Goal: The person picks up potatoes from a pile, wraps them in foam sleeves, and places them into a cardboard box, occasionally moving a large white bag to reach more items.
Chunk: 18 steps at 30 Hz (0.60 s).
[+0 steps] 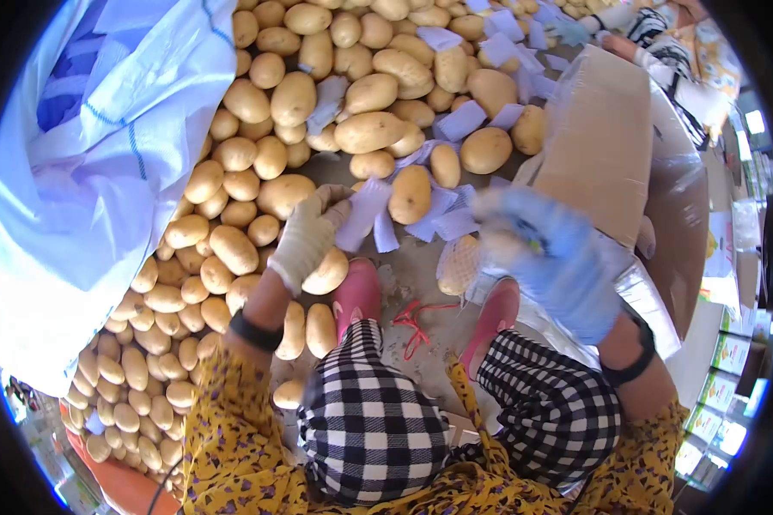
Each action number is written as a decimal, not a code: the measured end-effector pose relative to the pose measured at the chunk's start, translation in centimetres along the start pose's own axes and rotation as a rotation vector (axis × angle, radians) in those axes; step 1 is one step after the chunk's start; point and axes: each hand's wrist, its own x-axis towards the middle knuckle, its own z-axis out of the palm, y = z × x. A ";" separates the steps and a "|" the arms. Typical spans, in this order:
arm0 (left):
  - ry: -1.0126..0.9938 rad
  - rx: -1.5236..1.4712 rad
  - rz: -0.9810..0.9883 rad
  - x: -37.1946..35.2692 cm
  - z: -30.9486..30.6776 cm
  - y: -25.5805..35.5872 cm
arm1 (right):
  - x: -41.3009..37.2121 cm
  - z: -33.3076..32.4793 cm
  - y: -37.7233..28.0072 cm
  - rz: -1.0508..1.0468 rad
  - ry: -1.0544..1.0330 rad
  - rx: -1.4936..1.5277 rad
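Note:
My left hand (305,238), in a white glove, has its fingers curled together at the left edge of a purple paper piece (365,212). Potatoes lie around and beneath it. My right hand (560,262), in a blue glove, is smeared by motion beside the cardboard box; its fingers and anything in them cannot be made out. Between the hands, a potato (410,195) rests among purple papers. A potato in a foam net (458,264) lies just left of my right hand.
Potatoes (234,249) are heaped ahead and left, beside a white sack (146,172). An open cardboard box (597,142) stands at the right. Red string (414,330) lies between pink boots (358,296). Another person's gloved hand (571,32) shows at the upper right.

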 end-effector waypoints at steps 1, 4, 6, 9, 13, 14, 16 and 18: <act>-0.083 -0.146 0.029 -1.7 1.3 3.1 | 0.3 0.9 0.4 -0.144 0.070 -0.159; -0.258 -0.325 0.031 -4.8 4.1 7.0 | 1.1 2.0 -0.1 -0.279 -0.024 -0.242; -0.323 -0.357 0.023 -5.3 4.9 7.6 | 1.2 2.0 -0.1 -0.398 0.009 -0.493; -0.398 -0.591 -0.018 -5.6 5.1 6.9 | 1.0 1.9 -0.9 -0.464 -0.068 -0.727; -0.358 -0.351 -0.063 -4.7 2.9 5.2 | 0.8 2.2 -0.9 -0.262 -0.206 -0.532; -0.061 -0.067 0.124 -2.8 2.5 0.9 | 0.8 2.0 -0.6 -0.119 -0.196 -0.346; 0.393 0.938 -0.005 -1.2 -1.4 -2.9 | 0.5 1.8 0.2 0.132 -0.144 0.024; 0.257 1.383 -0.146 -0.2 -5.6 -6.2 | 0.6 1.6 0.2 0.193 -0.169 -0.013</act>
